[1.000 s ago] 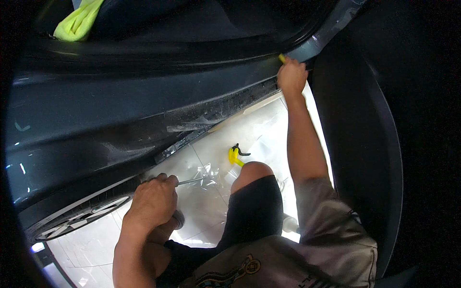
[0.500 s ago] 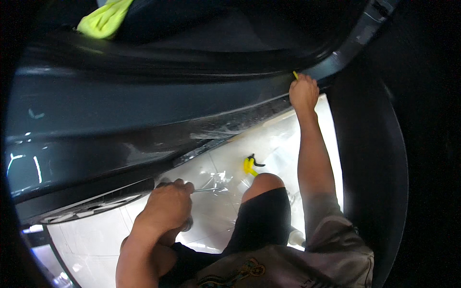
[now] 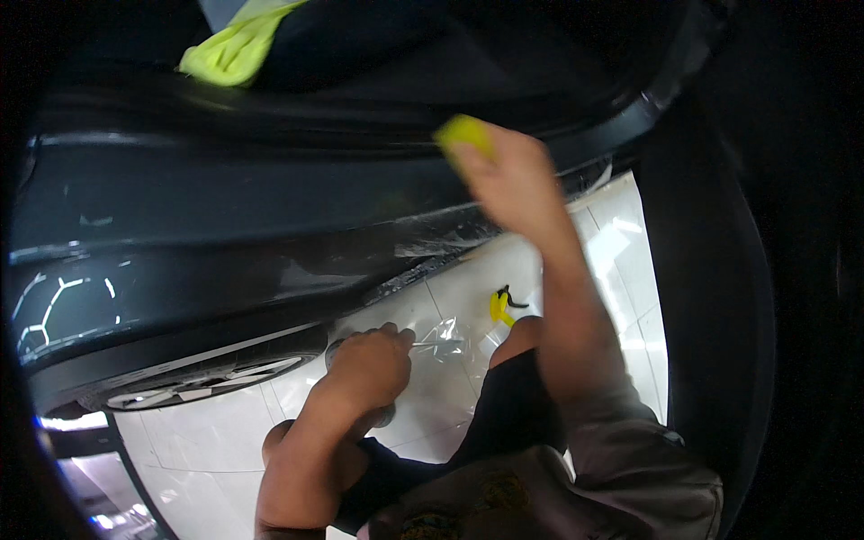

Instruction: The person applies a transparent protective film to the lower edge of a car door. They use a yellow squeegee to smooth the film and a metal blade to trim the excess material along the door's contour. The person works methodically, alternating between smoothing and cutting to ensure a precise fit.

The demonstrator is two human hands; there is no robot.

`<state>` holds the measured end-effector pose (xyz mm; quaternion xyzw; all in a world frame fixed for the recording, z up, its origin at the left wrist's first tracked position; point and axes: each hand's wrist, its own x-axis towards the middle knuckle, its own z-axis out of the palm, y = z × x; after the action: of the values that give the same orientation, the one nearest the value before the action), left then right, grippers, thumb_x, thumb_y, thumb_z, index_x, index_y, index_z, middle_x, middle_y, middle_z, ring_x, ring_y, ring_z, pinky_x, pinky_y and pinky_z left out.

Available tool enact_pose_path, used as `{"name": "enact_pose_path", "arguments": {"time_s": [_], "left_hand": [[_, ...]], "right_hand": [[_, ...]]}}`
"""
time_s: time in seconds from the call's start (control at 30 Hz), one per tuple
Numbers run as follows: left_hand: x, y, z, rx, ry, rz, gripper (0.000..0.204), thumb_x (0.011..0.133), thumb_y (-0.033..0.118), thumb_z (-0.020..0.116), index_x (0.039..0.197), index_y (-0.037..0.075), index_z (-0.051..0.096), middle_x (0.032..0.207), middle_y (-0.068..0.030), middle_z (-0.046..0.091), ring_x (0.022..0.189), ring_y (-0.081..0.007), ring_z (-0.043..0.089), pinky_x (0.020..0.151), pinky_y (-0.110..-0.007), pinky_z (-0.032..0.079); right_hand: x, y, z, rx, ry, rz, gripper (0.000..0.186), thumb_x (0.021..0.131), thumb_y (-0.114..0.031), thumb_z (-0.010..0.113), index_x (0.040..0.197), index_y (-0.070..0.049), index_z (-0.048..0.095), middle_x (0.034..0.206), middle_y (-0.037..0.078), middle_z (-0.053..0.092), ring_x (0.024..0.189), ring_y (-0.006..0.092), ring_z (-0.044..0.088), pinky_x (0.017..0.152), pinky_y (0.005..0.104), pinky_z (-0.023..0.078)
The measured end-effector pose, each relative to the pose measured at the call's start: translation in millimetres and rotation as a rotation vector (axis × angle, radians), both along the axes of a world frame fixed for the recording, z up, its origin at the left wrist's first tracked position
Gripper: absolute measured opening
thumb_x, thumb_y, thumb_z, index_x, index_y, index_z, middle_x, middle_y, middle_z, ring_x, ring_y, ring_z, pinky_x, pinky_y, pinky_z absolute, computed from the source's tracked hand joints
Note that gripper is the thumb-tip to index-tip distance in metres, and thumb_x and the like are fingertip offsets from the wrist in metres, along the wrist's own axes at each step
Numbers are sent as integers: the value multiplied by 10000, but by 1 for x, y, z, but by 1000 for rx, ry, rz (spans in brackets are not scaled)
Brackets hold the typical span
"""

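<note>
Rod [image 3: 436, 343] in your left hand [image 3: 369, 364], flat yellow piece [image 3: 463, 142] in your right hand [image 3: 515, 187], beside a dark car [image 3: 207, 202]

At the lower left, a wheel [image 3: 261, 372] with pale spokes lies under the car's glossy side, which mirrors a pattern of bright lights. Above it, toward the top edge, a crumpled yellow-green cloth [image 3: 229, 61] rests by the dark opening. White tiled floor [image 3: 225, 436] spreads below.

Moving right, your left hand is low, near the car's lower edge, its fingers curled closed around the rod. Any handle is hidden in your grip; the thin, metallic shaft points right, across clear, wrinkled plastic film [image 3: 441, 330] on the floor. You cannot tell from this view whether the two touch.

Further right, a yellow-and-black object [image 3: 500, 306], apparently a spray head, sits just beside your bent knee [image 3: 519, 335].

Your right hand, blurred, is raised in front of the car's side, gripping the flat yellow piece, which juts from your fingers toward the upper left. Contact with the car cannot be told. At far right, a large dark panel [image 3: 715, 306] curves down past your sleeve [image 3: 648, 459].
</note>
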<state>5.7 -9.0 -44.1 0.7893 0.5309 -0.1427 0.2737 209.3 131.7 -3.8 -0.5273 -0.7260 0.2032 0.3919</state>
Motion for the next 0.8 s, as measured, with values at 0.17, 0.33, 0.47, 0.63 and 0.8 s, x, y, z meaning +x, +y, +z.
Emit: {"name": "enact_pose_path", "arguments": {"time_s": [0.17, 0.33, 0.47, 0.63, 0.8], "left_hand": [[5, 9, 12, -6, -84, -79, 271, 845, 76, 480, 1056, 25, 642, 1076, -206, 640, 962, -365, 652, 850, -467, 511], [15, 19, -12, -90, 21, -112, 308, 861, 71, 439, 1091, 16, 636, 1106, -227, 631, 1016, -373, 639, 884, -468, 498], [4, 28, -26, -106, 58, -70, 316, 858, 70, 434, 1099, 22, 634, 1115, -213, 633, 1031, -385, 627, 902, -468, 484], [-3, 23, 11, -129, -49, -23, 298, 855, 75, 461, 1090, 30, 640, 1117, -206, 633, 1044, -388, 616, 909, -467, 475], [-5, 16, 7, -117, -16, -27, 265, 854, 84, 490, 1056, 19, 647, 1092, -209, 636, 1039, -377, 617, 901, -463, 479]], "right_hand": [[71, 18, -54, -180, -536, -390, 221, 894, -167, 579, 947, 24, 675, 903, 225, 681, 828, 360, 680, 761, 469, 535], [-94, -7, -2, 219, -155, 39, 139, 814, -129, 631, 772, -10, 687, 771, 183, 645, 792, 337, 644, 741, 447, 515], [-107, -22, 41, 50, 179, 386, 240, 913, -170, 558, 938, 49, 653, 881, 217, 672, 938, 365, 649, 864, 475, 485], [-12, -2, -69, 160, -557, -190, 430, 830, -128, 629, 1243, -16, 582, 1110, 155, 612, 1023, 310, 570, 897, 436, 466], [167, 61, -145, 199, -911, -657, 247, 896, -147, 511, 1099, -48, 610, 975, 159, 620, 911, 312, 582, 776, 455, 475]]}}
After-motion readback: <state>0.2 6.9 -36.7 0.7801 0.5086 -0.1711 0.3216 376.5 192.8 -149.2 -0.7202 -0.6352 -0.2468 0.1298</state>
